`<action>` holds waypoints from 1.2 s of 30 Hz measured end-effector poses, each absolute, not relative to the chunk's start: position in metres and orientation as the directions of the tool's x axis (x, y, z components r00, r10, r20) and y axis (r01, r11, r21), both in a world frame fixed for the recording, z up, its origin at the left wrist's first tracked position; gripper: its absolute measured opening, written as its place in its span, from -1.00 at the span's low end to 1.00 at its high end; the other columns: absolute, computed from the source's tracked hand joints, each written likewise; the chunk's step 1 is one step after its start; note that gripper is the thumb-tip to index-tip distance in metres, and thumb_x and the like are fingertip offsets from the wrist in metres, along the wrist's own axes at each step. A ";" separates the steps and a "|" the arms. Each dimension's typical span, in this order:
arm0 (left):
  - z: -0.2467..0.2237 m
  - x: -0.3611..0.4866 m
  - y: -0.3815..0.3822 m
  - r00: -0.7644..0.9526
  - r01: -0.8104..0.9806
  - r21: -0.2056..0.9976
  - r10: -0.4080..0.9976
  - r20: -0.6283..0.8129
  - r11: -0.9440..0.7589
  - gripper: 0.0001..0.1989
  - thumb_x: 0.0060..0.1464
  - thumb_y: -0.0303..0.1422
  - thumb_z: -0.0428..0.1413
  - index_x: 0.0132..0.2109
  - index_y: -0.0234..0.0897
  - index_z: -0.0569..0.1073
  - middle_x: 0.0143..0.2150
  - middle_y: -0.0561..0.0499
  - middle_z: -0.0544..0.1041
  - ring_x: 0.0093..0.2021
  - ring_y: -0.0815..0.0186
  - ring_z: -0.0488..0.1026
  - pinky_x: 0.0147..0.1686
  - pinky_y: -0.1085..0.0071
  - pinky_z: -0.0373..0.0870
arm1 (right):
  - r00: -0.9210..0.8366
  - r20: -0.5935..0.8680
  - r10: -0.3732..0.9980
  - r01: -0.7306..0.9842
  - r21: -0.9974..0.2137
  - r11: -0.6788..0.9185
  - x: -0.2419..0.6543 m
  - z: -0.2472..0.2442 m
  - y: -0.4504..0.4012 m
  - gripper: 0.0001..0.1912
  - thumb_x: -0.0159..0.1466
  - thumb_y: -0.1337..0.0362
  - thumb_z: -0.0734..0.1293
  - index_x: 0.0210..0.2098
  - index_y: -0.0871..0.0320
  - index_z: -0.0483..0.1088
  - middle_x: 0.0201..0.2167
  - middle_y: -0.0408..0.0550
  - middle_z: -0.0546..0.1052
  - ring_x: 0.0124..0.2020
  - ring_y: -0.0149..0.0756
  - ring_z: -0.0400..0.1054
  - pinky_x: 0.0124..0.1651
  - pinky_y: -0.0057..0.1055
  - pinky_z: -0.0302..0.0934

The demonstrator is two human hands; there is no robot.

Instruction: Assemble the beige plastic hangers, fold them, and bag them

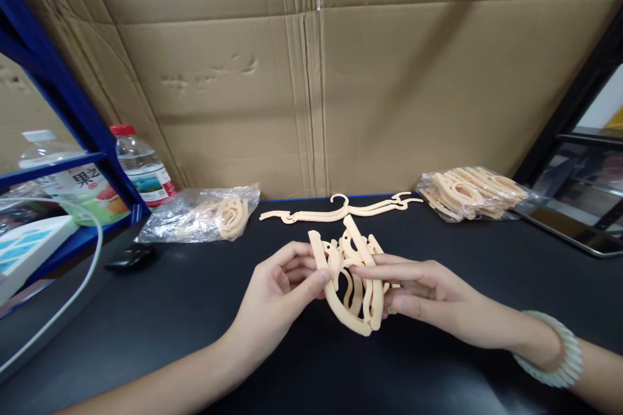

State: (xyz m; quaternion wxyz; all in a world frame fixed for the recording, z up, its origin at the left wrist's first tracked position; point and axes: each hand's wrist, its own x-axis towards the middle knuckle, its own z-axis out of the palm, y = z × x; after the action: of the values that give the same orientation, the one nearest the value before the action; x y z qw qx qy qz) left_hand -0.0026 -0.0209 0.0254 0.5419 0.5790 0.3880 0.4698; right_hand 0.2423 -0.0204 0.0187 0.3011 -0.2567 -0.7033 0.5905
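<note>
Between my two hands, above the black table, is a bundle of cream-coloured folding hangers [344,314], folded up with their arms close together. My left hand [285,288] pinches the bundle's left side between thumb and fingers. On the other side, my right hand [423,292] grips the bundle, with its index finger reaching across the front and the thumb below. How many hangers are in the bundle I cannot tell. Just behind lies an unfolded hanger [321,214], flat on the table, its arms spread wide and its hook upward.
A clear bag of folded hangers [204,214] lies back left, another bag of hangers [472,191] back right. At left stand a red-capped bottle [146,168], a blue shelf frame [53,87] and a black mouse [130,257]. A tablet [579,227] lies right. Cardboard [219,91] walls the back.
</note>
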 end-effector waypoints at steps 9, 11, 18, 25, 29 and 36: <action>0.026 -0.002 -0.021 0.306 -0.059 0.959 0.910 0.281 -0.276 -0.89 0.10 -0.40 0.21 -0.18 -0.24 0.49 -0.20 0.03 0.56 -0.15 0.31 0.51 -0.07 0.42 0.44 | -0.674 0.143 0.724 0.065 -0.965 0.252 0.240 0.022 -0.026 -0.55 0.32 0.27 0.30 0.18 -0.19 0.28 0.31 -0.11 0.17 0.27 -0.16 0.14 0.27 -0.15 0.11; 0.026 -0.002 -0.021 0.308 -0.069 0.957 0.906 0.290 -0.283 -0.88 0.10 -0.42 0.21 -0.18 -0.22 0.49 -0.19 0.04 0.56 -0.14 0.32 0.51 -0.06 0.43 0.44 | -0.670 0.150 0.727 0.070 -0.962 0.263 0.239 0.022 -0.027 -0.53 0.33 0.29 0.29 0.19 -0.19 0.27 0.32 -0.11 0.15 0.29 -0.16 0.12 0.28 -0.15 0.09; 0.032 -0.002 -0.024 0.342 -0.071 0.963 0.901 0.268 -0.260 -0.86 0.09 -0.44 0.22 -0.17 -0.21 0.52 -0.14 0.04 0.57 -0.08 0.31 0.50 -0.06 0.47 0.45 | -0.658 0.205 0.725 0.099 -0.930 0.353 0.239 0.023 -0.029 -0.48 0.29 0.33 0.32 0.21 -0.18 0.25 0.31 -0.10 0.17 0.27 -0.14 0.15 0.23 -0.15 0.18; 0.029 -0.002 -0.024 0.362 -0.058 0.986 0.917 0.165 -0.154 -0.84 0.09 -0.37 0.22 -0.15 -0.27 0.49 -0.15 -0.01 0.59 -0.18 0.30 0.53 -0.10 0.39 0.48 | -0.705 0.258 0.660 0.221 -0.805 0.550 0.240 0.030 -0.035 -0.39 0.26 0.32 0.35 0.25 -0.18 0.19 0.26 -0.07 0.27 0.31 -0.08 0.06 0.19 -0.17 0.24; 0.027 -0.002 -0.023 0.304 -0.042 0.993 0.946 0.114 -0.106 -0.79 0.06 -0.35 0.25 -0.15 -0.30 0.48 -0.20 -0.03 0.60 -0.21 0.29 0.54 -0.19 0.42 0.51 | -0.687 0.279 0.671 0.188 -0.824 0.535 0.243 0.025 -0.034 -0.43 0.25 0.31 0.36 0.22 -0.12 0.23 0.27 -0.04 0.23 0.28 -0.13 0.11 0.15 -0.25 0.26; 0.029 -0.001 -0.022 0.247 -0.040 0.998 0.967 0.060 -0.052 -0.75 0.02 -0.31 0.27 -0.15 -0.32 0.49 -0.26 -0.04 0.61 -0.27 0.31 0.55 -0.35 0.50 0.52 | -0.684 0.265 0.679 0.192 -0.833 0.518 0.241 0.024 -0.033 -0.61 0.24 0.28 0.35 0.05 0.02 0.27 0.08 0.01 0.33 0.05 -0.22 0.30 0.10 -0.25 0.26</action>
State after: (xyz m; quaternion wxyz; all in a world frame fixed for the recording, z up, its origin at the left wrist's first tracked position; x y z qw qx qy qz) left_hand -0.0008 -0.0218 0.0295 0.5526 0.5643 0.4109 0.4555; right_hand 0.2408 -0.0327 0.0237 0.2952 -0.2659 -0.8198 0.4125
